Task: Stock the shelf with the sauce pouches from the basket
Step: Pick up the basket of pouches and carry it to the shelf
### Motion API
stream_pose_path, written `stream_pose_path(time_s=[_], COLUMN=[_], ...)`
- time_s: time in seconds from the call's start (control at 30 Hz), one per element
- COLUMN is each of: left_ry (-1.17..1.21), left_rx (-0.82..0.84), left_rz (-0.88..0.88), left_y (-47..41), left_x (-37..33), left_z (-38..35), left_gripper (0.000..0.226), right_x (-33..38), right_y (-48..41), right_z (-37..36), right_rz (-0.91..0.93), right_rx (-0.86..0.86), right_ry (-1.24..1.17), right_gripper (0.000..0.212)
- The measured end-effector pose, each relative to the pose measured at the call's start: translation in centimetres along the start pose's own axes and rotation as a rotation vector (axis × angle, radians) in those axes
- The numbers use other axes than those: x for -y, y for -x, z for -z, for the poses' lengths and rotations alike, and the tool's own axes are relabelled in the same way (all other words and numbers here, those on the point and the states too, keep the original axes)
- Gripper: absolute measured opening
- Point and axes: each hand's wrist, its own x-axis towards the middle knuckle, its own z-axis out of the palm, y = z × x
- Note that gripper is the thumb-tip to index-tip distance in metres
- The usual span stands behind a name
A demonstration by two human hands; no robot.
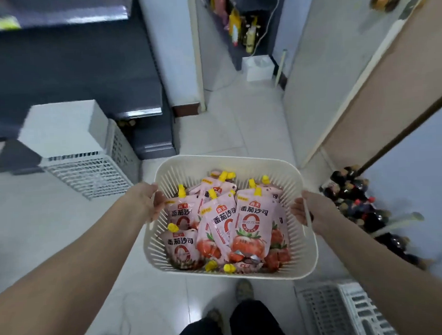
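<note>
A person is holding a cream plastic basket (189, 169) with slatted walls out in front of them, above a pale tiled floor. The left hand (152, 201) is grasping the basket's left rim, its fingers (159, 200) curling over the edge and dipping inside. The right hand (308, 209) is clasping the right rim, apparently in the same way, though motion blur is hiding how its fingers lie.

Between the two sets of fingers, the sauce pouches (248, 224) are lying in a loose heap, overlapping and leaning on one another. Each is a soft pink pouch with a yellow screw cap. It is showing dark Chinese lettering, a large red ring and a picture of red tomatoes near the bottom. One pouch is sitting just beside the left fingertips.

Outward from the right hand's knuckles, dark bottles (357, 206) are crowding the floor. Out past the left hand, a white slatted crate (87, 169) is standing.
</note>
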Motion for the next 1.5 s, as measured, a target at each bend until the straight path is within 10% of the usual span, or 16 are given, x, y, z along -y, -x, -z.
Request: stream_pose_path(time_s=[0.4, 1.13, 1.5], left_ry=[0.568, 0.860, 0.614], left_rx=[-0.270, -0.399, -0.316], left_rz=[0.128, 0.140, 0.072], left_y=[-3.6, -16.6, -25.2], left_x=[-3.7, -24.8, -40.8], left_z=[17.6, 40.8, 49.1], left_gripper=[0.036, 0.036, 0.035], right_x=[8.7, 16.7, 19.5], right_y=[0.7, 5.9, 5.0], right_z=[-27.8, -66.9, -79.5], right_rz=[0.177, 0.314, 0.203], right_rx=[0.387, 0.458, 0.317], right_ry=[0.310, 0.488, 0.350], right_gripper=[0.030, 0.032, 0.030])
